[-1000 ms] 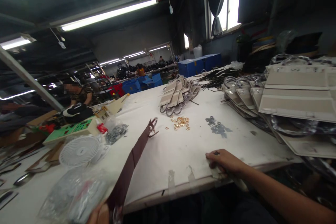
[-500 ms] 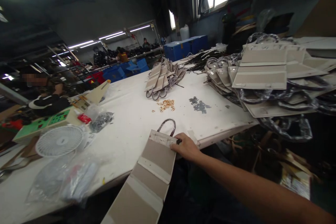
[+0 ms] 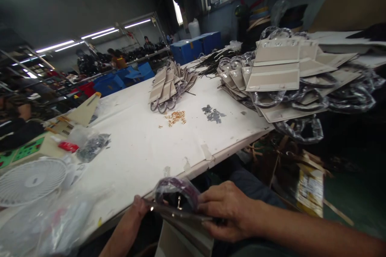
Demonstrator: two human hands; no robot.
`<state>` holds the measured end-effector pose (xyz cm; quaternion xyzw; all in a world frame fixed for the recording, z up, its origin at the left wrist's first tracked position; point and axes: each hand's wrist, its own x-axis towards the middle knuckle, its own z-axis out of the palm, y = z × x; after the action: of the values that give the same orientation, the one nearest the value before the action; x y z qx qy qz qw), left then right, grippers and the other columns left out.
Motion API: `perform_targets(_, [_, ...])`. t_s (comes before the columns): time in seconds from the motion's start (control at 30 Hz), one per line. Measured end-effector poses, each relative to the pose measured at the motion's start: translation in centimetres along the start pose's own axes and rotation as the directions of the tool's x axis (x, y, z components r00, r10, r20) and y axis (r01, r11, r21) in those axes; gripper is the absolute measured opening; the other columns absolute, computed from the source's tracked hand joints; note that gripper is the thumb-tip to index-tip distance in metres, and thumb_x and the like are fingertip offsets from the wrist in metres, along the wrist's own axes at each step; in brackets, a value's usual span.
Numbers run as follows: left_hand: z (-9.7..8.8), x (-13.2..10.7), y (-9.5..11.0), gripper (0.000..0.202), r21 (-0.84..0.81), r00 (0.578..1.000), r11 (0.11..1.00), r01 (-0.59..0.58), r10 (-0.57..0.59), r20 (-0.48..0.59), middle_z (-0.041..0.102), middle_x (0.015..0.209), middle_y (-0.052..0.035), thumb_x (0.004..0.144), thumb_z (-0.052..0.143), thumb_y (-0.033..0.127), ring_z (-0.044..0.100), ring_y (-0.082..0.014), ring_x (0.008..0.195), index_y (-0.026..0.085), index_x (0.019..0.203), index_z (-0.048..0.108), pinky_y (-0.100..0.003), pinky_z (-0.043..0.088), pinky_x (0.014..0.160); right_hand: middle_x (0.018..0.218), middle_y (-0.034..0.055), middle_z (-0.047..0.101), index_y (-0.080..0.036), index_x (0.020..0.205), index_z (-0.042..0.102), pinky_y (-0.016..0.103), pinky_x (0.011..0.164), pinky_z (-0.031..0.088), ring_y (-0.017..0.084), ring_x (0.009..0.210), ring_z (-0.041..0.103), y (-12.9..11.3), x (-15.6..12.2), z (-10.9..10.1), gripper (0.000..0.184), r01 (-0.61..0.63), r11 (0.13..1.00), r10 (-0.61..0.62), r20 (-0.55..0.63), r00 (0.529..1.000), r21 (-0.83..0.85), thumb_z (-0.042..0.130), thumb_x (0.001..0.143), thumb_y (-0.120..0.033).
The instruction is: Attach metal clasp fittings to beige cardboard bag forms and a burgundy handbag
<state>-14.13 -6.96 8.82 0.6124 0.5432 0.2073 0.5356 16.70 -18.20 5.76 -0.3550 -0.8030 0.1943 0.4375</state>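
Note:
At the table's near edge I hold an unfinished handbag body (image 3: 183, 235), folded, with its pale inner side partly showing below a dark top edge. A purple handle (image 3: 176, 184) wrapped in clear plastic arches up from it, and small gold-coloured metal bits glint along the edge. My left hand (image 3: 132, 217) is closed on the left end of that edge. My right hand (image 3: 230, 211) grips the right end beside the handle; the fingertips underneath are partly hidden. Beyond, small gold-coloured metal fittings (image 3: 176, 117) and small dark grey pieces (image 3: 214, 115) lie on the table.
Handbag pieces with wrapped handles form a small pile (image 3: 167, 84) and a large stack (image 3: 274, 74) on the white table (image 3: 144, 144). A white fan (image 3: 33, 180), a plastic bag (image 3: 63, 225) and a red bottle (image 3: 68, 146) are left. Blue boxes (image 3: 196, 46) stand behind.
The handbag body has turned from hanging lengthwise to edge-up, closer to me. My left hand has come into view and holds its left end. The view has swung right.

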Motion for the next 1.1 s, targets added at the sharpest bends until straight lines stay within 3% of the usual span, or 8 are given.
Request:
perform_targets(0.13, [-0.3, 0.2, 0.7, 0.061, -0.121, 0.969, 0.989, 0.082, -0.051, 0.243, 0.081, 0.105, -0.0148, 0.071, 0.074, 0.077, 0.071, -0.0434, 0.111, 0.022, 0.097, 0.085, -0.058, 0.056, 0.102, 0.08, 0.0052, 0.071, -0.02, 0.11, 0.074, 0.027, 0.063, 0.045, 0.017, 0.071, 0.065, 0.8, -1.7, -0.7, 0.024, -0.153, 0.987, 0.15, -0.051, 0.987, -0.047, 0.061, 0.096, -0.036])
perform_targets(0.27, [1.4, 0.2, 1.5, 0.065, -0.27, 0.948, 0.931, 0.246, -0.174, 0.265, 0.079, 0.115, -0.0157, 0.076, 0.081, 0.059, 0.073, -0.0418, 0.108, 0.019, 0.126, 0.076, -0.056, 0.057, 0.098, 0.076, 0.0041, 0.068, -0.019, 0.097, 0.074, 0.025, 0.067, 0.044, 0.015, 0.069, 0.062, 1.4, -3.3, -0.2, 0.021, -0.369, 0.929, 0.369, -0.125, 0.921, 0.03, 0.06, 0.098, -0.036])
perform_targets(0.4, [3.4, 2.1, 3.4, 0.084, -0.279, 0.95, 0.925, 0.259, -0.191, 0.249, 0.071, 0.135, -0.0122, 0.083, 0.081, 0.051, 0.072, -0.0351, 0.113, 0.029, 0.157, 0.047, -0.047, 0.058, 0.097, 0.082, 0.0037, 0.07, -0.018, 0.09, 0.072, 0.024, 0.069, 0.043, 0.016, 0.075, 0.063, 2.1, -4.6, 1.4, 0.026, -0.544, 0.819, 0.565, -0.099, 0.819, 0.18, 0.058, 0.1, -0.038])
perform_targets(0.53, [4.4, 6.5, 5.2, 0.067, 0.042, 0.967, 0.999, 0.028, -0.038, 0.252, 0.072, 0.133, -0.0108, 0.085, 0.078, 0.049, 0.068, -0.0331, 0.121, 0.021, 0.144, 0.062, -0.04, 0.054, 0.102, 0.075, 0.0009, 0.065, -0.016, 0.081, 0.069, 0.023, 0.062, 0.039, 0.014, 0.069, 0.056, 2.6, -5.0, 3.3, 0.035, -0.669, 0.682, 0.699, 0.007, 0.715, 0.298, 0.058, 0.099, -0.045])
perform_targets(0.67, [5.7, 11.8, 5.0, 0.049, 0.313, 0.95, 0.922, -0.228, 0.14, 0.28, 0.077, 0.121, -0.0094, 0.086, 0.068, 0.044, 0.07, -0.0311, 0.114, 0.017, 0.126, 0.074, -0.039, 0.051, 0.102, 0.08, 0.003, 0.068, -0.015, 0.086, 0.072, 0.023, 0.062, 0.043, 0.017, 0.073, 0.057, 3.3, -4.4, 4.7, 0.045, -0.714, 0.557, 0.776, 0.041, 0.629, 0.424, 0.06, 0.095, -0.058])
perform_targets(0.83, [7.3, 15.1, 2.8, 0.049, 0.371, 0.951, 0.898, -0.236, 0.134, 0.279, 0.08, 0.091, -0.0057, 0.08, 0.065, 0.046, 0.072, -0.0274, 0.091, 0.015, 0.116, 0.078, -0.036, 0.055, 0.087, 0.08, 0.0041, 0.069, -0.014, 0.089, 0.074, 0.025, 0.066, 0.046, 0.019, 0.075, 0.059, 4.6, -3.9, 5.4, 0.047, -0.752, 0.494, 0.817, 0.064, 0.574, 0.435, 0.063, 0.092, -0.06])
perform_targets(0.97, [7.4, 15.2, 1.8, 0.046, 0.407, 0.964, 0.882, -0.238, 0.163, 0.21, 0.079, 0.096, -0.0051, 0.08, 0.064, 0.043, 0.07, -0.026, 0.09, 0.018, 0.116, 0.079, -0.034, 0.053, 0.084, 0.082, 0.0047, 0.073, -0.015, 0.091, 0.076, 0.026, 0.068, 0.047, 0.02, 0.075, 0.063, 5.3, -3.9, 5.1, 0.037, -0.8, 0.522, 0.816, 0.1, 0.569, 0.297, 0.064, 0.093, -0.05])
perform_targets(1.1, [7.4, 15.0, 1.1, 0.045, 0.425, 0.973, 0.876, -0.227, 0.191, 0.127, 0.079, 0.103, -0.0063, 0.079, 0.066, 0.042, 0.069, -0.0263, 0.093, 0.02, 0.115, 0.08, -0.033, 0.051, 0.083, 0.091, 0.0061, 0.079, -0.02, 0.097, 0.081, 0.029, 0.074, 0.05, 0.023, 0.079, 0.07, 6.1, -3.8, 2.4, 0.026, -0.799, 0.602, 0.791, 0.137, 0.596, 0.003, 0.068, 0.09, -0.042])
